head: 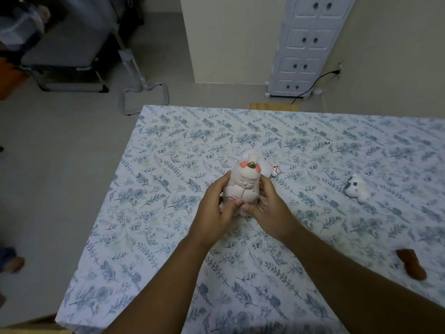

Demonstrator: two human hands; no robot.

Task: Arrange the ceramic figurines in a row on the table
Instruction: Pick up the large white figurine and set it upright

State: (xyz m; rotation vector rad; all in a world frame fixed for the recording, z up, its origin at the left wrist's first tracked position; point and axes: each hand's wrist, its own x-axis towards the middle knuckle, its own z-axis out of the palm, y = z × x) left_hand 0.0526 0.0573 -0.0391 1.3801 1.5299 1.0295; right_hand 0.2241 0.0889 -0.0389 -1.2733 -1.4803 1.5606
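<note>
A white doll figurine (pixel 244 183) with a painted face and orange hair ornaments stands upright near the middle of the table (pixel 168 213). My left hand (pixel 215 213) and my right hand (pixel 269 213) clasp its lower body from both sides. Right behind it lies a smaller white figurine (pixel 271 168) with a red mark, partly hidden. A white and dark green figurine (pixel 357 189) lies on the cloth to the right. At the right edge, closer to me, lies a brown figurine (pixel 413 263).
The table has a floral blue and white cloth; its left edge drops to a grey floor. Beyond the far edge stand a white cabinet (pixel 305 44) with a black cable and a metal stand (pixel 144 92). A foot (pixel 12 261) shows at far left.
</note>
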